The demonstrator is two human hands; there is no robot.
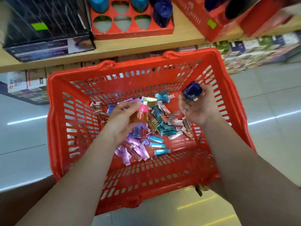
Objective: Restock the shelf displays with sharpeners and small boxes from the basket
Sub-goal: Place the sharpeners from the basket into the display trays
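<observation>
Clerk: Basket [146,75], red, slotted walls. Position?

Checker: It is seen in front of the shelf [114,48], below its edge. Both forearms are stretched over its near rim.

Clerk: Contents?

Checker: Boxes [156,141] are recorded, small and foil-bright: pink, teal, blue, copper. They are heaped loose on the basket's bottom.

Clerk: Left hand [120,118]?

Checker: It is held inside the basket, just above the boxes. Its fingers are curled round an orange sharpener [140,115] with a pink cap.

Clerk: Right hand [197,108]?

Checker: It is raised near the basket's right wall. A navy sharpener [192,90] is pinched between thumb and fingertips, clear of the boxes; the palm is turned upward.

Clerk: Shelf stock?

Checker: A red tray [130,31] with rounded triangular holes is set on the shelf. Blue sharpeners [99,4] are seated in its back row, and a dark sharpener [162,13] at its right end. A black box [45,30] is placed just beside the tray, to the left. A second red display [203,18] is noted at the right, tilted and blurred.
</observation>
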